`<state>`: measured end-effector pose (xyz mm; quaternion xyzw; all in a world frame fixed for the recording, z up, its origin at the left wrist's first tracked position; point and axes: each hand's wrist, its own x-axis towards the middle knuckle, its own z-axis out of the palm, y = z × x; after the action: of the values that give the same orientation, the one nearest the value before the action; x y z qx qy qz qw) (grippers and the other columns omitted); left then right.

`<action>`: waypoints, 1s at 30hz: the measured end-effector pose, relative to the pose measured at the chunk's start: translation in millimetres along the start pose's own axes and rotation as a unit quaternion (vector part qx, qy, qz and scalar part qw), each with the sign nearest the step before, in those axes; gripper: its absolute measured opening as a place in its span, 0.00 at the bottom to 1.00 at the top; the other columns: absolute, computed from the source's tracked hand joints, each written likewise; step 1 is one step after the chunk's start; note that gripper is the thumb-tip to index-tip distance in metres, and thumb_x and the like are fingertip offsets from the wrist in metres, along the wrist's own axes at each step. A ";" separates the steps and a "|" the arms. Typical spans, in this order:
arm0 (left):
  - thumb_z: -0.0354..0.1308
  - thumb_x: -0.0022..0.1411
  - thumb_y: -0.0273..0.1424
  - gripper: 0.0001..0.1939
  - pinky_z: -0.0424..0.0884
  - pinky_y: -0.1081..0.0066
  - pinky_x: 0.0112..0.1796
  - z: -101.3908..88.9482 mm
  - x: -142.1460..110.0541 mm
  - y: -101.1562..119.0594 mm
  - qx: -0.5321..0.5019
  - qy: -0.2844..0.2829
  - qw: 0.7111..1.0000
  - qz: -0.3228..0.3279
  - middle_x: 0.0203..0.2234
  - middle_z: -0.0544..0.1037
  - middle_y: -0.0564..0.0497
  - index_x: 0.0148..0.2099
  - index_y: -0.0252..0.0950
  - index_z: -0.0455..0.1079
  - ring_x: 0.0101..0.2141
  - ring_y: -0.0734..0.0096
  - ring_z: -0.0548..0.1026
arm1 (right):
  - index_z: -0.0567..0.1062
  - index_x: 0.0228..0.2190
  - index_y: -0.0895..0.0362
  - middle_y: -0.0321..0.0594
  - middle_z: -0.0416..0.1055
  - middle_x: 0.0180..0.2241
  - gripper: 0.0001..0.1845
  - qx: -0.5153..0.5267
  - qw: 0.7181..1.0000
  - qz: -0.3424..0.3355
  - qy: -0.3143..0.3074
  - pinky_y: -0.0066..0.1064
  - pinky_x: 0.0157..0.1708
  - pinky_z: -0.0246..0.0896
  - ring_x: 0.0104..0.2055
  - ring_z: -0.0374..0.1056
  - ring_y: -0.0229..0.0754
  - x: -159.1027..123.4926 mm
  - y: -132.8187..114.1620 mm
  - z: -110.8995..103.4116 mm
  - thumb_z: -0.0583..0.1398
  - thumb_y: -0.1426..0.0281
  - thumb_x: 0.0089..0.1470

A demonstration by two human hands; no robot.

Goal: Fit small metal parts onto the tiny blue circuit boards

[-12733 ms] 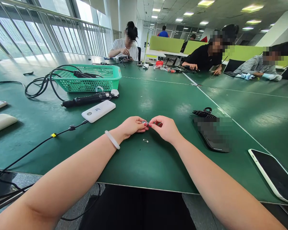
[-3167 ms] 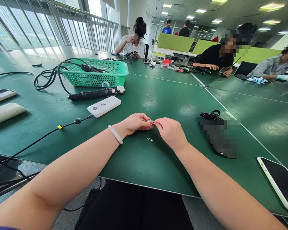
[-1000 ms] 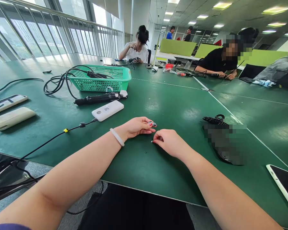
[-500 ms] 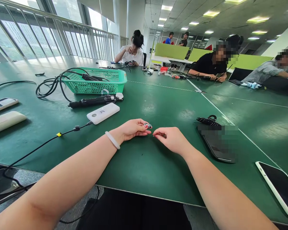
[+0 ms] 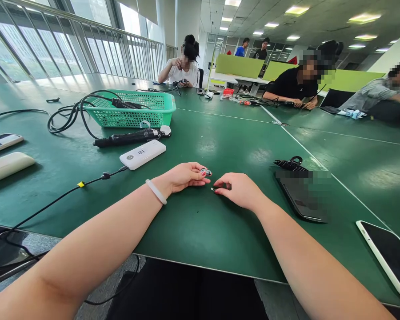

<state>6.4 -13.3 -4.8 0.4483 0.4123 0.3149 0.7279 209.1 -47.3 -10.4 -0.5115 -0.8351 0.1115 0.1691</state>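
My left hand (image 5: 188,176) pinches a small silvery, patterned piece (image 5: 206,172) between thumb and fingers; its exact kind is too small to make out. Just to the right, my right hand (image 5: 238,189) holds a tiny light-and-dark piece (image 5: 213,190) at its fingertips, also too small to name. The hands are close together but apart, a little above the green tabletop (image 5: 193,235). Beyond my left wrist lies a white power bank (image 5: 142,154) with a black cable plugged into its near end.
A green plastic basket (image 5: 130,111) with cables stands at the back left, a black electric screwdriver (image 5: 126,137) before it. To the right lie a black pouch-like item (image 5: 298,195) and a phone (image 5: 386,258). Co-workers sit at the table's far side, one in black (image 5: 291,84).
My right fingertips have shifted slightly, and the tiny piece in them now shows more clearly. My left hand keeps its pinch. The view has tilted a little.
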 end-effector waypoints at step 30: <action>0.64 0.49 0.18 0.10 0.73 0.74 0.38 -1.3 -1.4 -1.5 0.010 -0.035 0.999 -0.003 0.27 0.76 0.51 0.34 0.30 0.66 0.32 0.73 0.79 | 0.75 0.27 0.55 0.37 0.73 0.31 0.11 -0.020 0.992 0.012 0.122 0.31 0.33 0.56 0.35 0.65 0.39 17.0 -32.5 -7.1 0.54 0.74 0.55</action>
<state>4.8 -14.5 -6.1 0.4650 0.3913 0.2922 0.7384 178.3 -46.7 10.6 -0.5342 -0.8044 0.0333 0.2577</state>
